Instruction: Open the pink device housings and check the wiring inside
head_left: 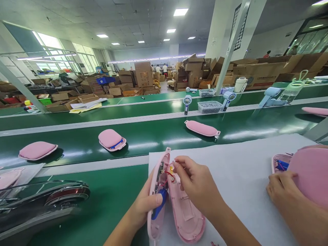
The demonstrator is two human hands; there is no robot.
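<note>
My left hand (pixel 145 205) grips one half of a pink plastic casing (pixel 156 225), tilted on edge, with the thumb against a blue battery (pixel 160 204) inside it. A circuit board (pixel 159 172) sits above the battery. Beside it, the other pink casing half (pixel 189 218) lies with its hollow inside facing up. Thin red wires (pixel 170 175) run between the two halves. Over the upper end of that second half, my right hand (pixel 196 179) is closed, thumb and forefinger pinching a small white wire connector. Its other fingers are curled and partly hidden.
At right, another person's hand (pixel 284 191) holds a pink casing (pixel 310 171). Pink casings (pixel 203 128) lie along the green conveyor belt (pixel 153 136). Beyond stand handheld fans (pixel 187 103) and a tub of screws (pixel 210 107). A dark, glossy device (pixel 64 198) occupies the lower left.
</note>
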